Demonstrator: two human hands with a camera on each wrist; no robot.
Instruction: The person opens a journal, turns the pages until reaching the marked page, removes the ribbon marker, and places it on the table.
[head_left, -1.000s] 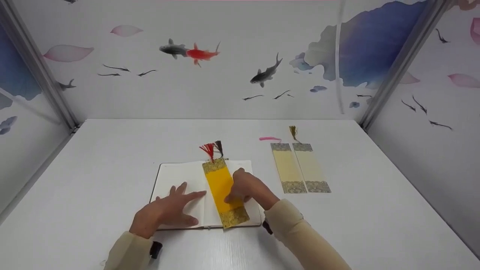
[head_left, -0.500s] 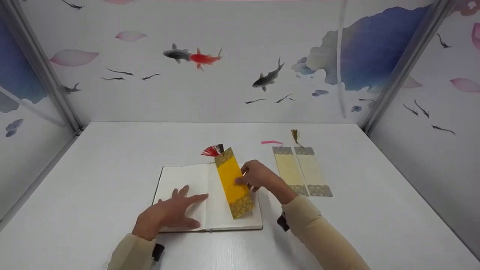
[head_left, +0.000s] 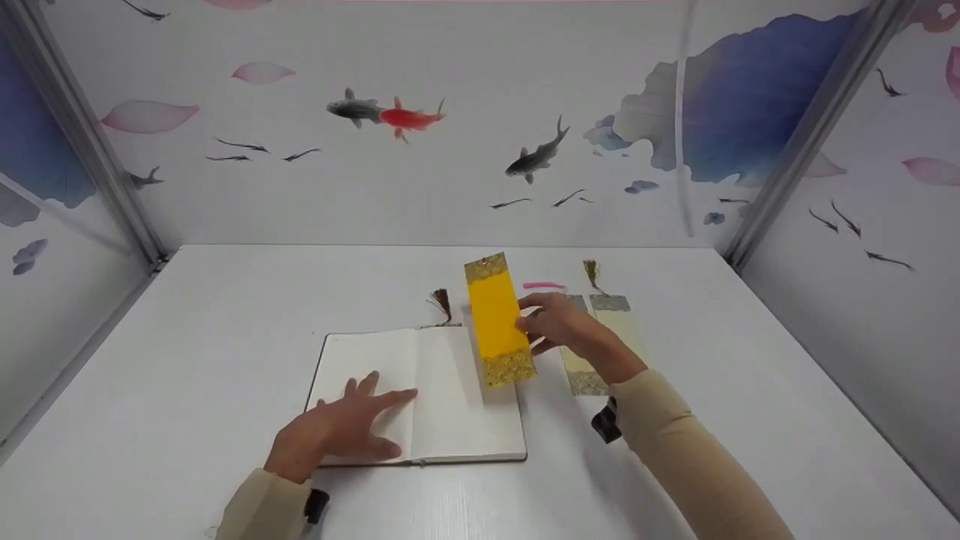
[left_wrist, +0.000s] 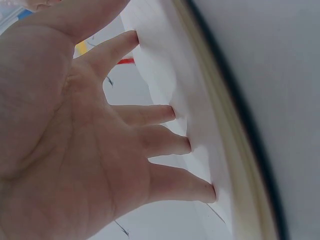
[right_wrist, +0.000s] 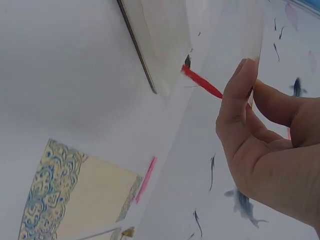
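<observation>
My right hand (head_left: 574, 334) pinches a yellow bookmark (head_left: 493, 315) with gold lace-patterned ends by its right edge. The bookmark is raised over the upper right of an open notebook (head_left: 457, 420) with blank pages. Its red tassel (right_wrist: 202, 82) hangs down in the right wrist view but is hidden in the head view. My left hand (head_left: 334, 429) rests on the left page with fingers spread; in the left wrist view its fingertips (left_wrist: 167, 112) press the paper. A dark tassel (head_left: 442, 302) sticks out past the notebook's top edge, and whatever it belongs to is mostly hidden.
Two cream bookmarks lie side by side right of the notebook: the left one (head_left: 589, 384) partly behind my right hand, the right one (head_left: 616, 324) beside it. A pink tassel (head_left: 544, 285) and a gold-brown tassel (head_left: 591, 273) lie above them. A printed wall (head_left: 450, 202) backs the white table.
My right hand has lifted the yellow bookmark off the right page and carried it up and to the right. The dark tassel stays at the notebook's top. My left hand stays on the left page.
</observation>
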